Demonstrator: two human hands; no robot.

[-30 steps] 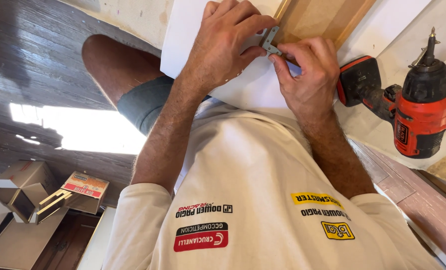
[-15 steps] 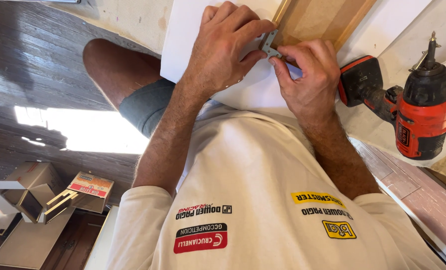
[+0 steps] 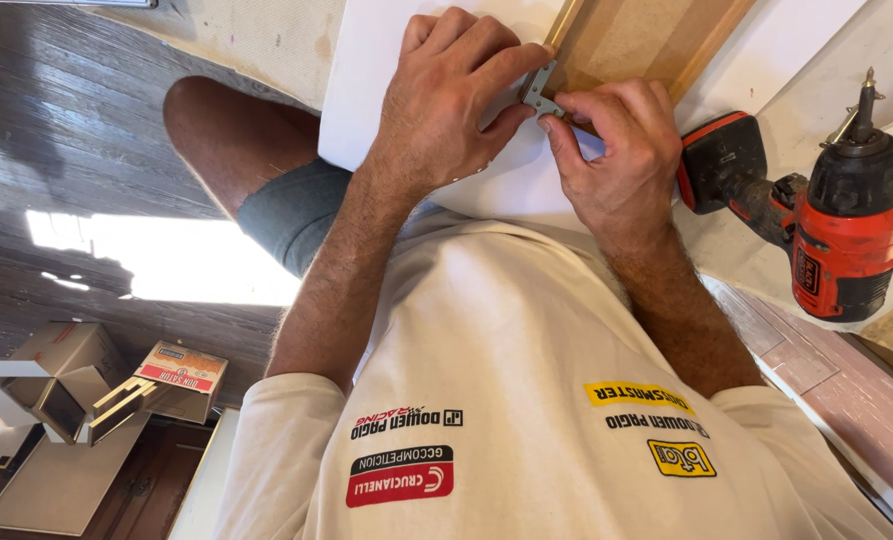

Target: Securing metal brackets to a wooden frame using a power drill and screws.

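My left hand (image 3: 447, 100) and my right hand (image 3: 617, 150) meet over a small grey metal bracket (image 3: 540, 88). Both pinch it against the corner of a light wooden frame (image 3: 637, 40) that lies on a white board (image 3: 367, 90). Left thumb and forefinger hold the bracket's upper end; right fingertips press its lower end. Most of the bracket is hidden under my fingers. The board rests across my lap, above my cream printed shirt (image 3: 527, 400).
A red and black cordless drill (image 3: 827, 220) lies just right of my right hand, bit pointing up. Open cardboard boxes (image 3: 77, 380) sit on the dark wooden floor (image 3: 67, 150) at lower left. My bare knee (image 3: 227, 140) sticks out left of the board.
Both hands stay on the bracket at the frame corner, with only small finger shifts. The view has drifted slightly.
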